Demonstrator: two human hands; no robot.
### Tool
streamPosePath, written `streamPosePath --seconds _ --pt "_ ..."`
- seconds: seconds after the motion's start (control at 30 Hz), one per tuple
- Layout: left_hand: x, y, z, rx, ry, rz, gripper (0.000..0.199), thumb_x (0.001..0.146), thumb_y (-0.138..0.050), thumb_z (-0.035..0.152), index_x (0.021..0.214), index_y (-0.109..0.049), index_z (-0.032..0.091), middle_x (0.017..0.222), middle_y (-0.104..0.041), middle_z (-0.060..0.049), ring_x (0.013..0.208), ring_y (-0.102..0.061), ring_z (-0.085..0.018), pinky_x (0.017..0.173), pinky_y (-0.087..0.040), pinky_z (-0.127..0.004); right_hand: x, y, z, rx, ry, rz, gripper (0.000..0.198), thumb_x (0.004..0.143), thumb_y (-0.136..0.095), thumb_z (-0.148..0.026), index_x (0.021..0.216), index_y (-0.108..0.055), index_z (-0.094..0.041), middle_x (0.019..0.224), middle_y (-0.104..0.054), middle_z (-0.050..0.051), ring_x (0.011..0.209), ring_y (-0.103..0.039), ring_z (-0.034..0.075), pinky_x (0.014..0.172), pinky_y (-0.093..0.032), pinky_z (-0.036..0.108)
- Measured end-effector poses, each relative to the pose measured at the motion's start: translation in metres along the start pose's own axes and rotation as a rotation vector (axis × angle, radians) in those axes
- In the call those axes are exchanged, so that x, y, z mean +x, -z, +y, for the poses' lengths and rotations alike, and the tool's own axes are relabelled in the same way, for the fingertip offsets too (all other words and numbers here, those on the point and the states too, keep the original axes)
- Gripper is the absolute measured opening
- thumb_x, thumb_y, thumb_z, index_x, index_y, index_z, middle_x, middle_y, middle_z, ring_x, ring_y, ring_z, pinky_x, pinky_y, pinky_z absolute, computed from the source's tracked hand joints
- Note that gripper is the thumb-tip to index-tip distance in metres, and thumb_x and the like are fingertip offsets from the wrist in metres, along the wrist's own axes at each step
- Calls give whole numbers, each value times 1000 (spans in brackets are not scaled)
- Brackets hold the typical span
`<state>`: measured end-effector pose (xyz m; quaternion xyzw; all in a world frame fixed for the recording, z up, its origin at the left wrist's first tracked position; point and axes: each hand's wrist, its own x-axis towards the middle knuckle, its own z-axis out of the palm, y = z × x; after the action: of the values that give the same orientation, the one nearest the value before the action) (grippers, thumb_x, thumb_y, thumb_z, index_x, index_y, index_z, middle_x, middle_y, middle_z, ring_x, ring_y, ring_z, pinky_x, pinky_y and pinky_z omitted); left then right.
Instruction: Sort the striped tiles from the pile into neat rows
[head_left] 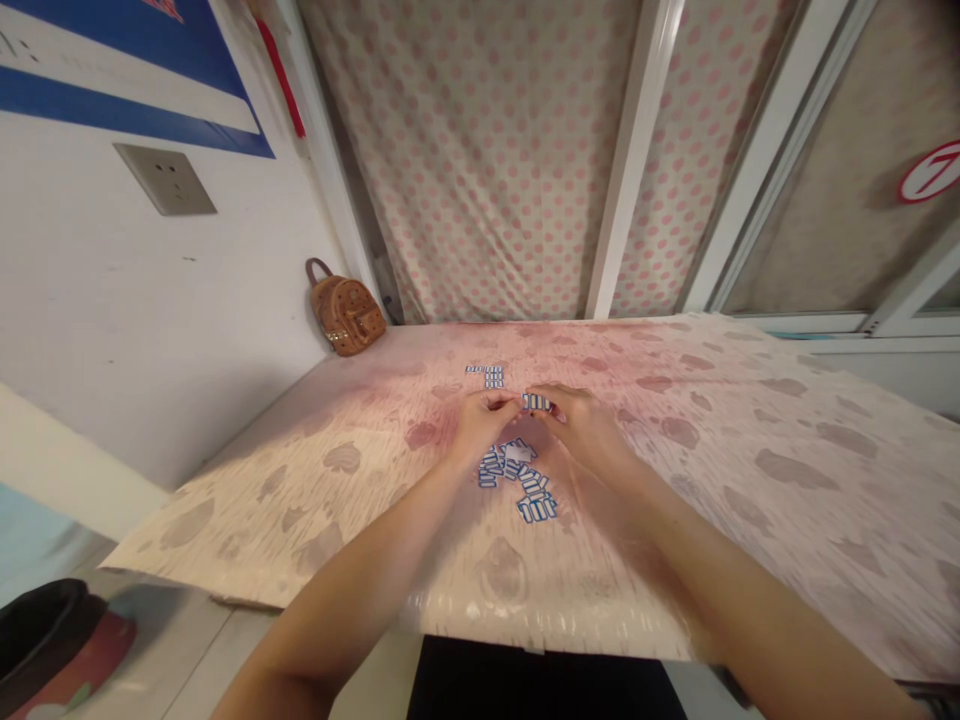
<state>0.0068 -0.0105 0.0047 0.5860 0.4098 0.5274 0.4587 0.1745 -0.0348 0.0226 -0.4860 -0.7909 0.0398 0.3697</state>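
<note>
Between my two hands, just above the table, is a small blue-edged piece with pale bars (536, 402). My right hand (576, 415) grips its right end between thumb and fingers. At the left end, the thumb and forefinger of my left hand (482, 415) are pinched together against it. Closer to me lies a loose, partly overlapping pile of similar blue-and-white pieces (534, 484). A plain whitish bit (519, 453) shows on top of that pile. Beyond my left hand, more such pieces (493, 376) lie lined up in a neat group. Their print is too small to read.
A patterned cloth (720, 480) covers the table. A brown mini backpack (349, 315) stands at its far left corner by the wall, below a wall socket (166, 180). Dotted curtains (480, 150) hang behind. A dark-rimmed bin (60, 640) is on the floor at left.
</note>
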Motion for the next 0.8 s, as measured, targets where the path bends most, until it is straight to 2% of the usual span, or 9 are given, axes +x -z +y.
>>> streamPosePath --seconds 0.1,0.2,0.3,0.4,0.5,0.67,0.8 --pt "4 4 -4 11 -1 53 15 73 -68 28 77 -73 15 68 -70 -2 60 -61 -12 61 -47 -23 -1 -2 5 42 -106 -5 34 84 -60 -18 118 -61 -21 92 -69 5 76 -62 20 72 -46 31" --pt "10 10 -8 65 -23 136 15 73 -66 27 76 -73 15 68 -70 -3 61 -61 -12 61 -46 -23 -3 -8 11 50 -149 -105 14 81 -59 -14 93 -64 -19 83 -66 3 75 -61 18 68 -43 28" --pt "15 16 -12 81 -53 160 16 73 -65 28 76 -73 15 71 -71 -3 64 -62 -13 62 -47 -23 -6 -18 13 70 -67 -276 9 77 -61 -11 74 -59 -19 82 -63 3 76 -59 17 67 -41 26" --pt "17 18 -16 92 -73 152 17 73 -65 29 75 -73 14 71 -71 -3 63 -62 -13 62 -46 -23 -9 -30 11 40 -10 -377 10 74 -67 -13 80 -61 -18 87 -61 5 77 -57 17 67 -41 27" --pt "17 17 -17 102 -68 159 16 73 -64 27 74 -73 14 69 -70 -3 62 -62 -13 61 -45 -23 -11 -36 10 4 -9 -426 13 74 -67 -12 85 -61 -16 89 -60 7 78 -57 18 67 -41 28" --pt "16 15 -13 83 -38 162 12 73 -63 23 73 -73 15 67 -70 -2 60 -62 -12 60 -45 -22 -10 -35 9 15 -91 -473 11 75 -66 -12 82 -59 -17 81 -59 5 73 -55 18 63 -38 29" --pt "16 15 -14 85 -36 155 12 73 -64 22 73 -73 15 67 -70 -2 59 -62 -12 59 -45 -22 -10 -31 6 12 -91 -446 16 73 -66 -11 76 -52 -18 81 -58 4 72 -53 17 61 -35 28"
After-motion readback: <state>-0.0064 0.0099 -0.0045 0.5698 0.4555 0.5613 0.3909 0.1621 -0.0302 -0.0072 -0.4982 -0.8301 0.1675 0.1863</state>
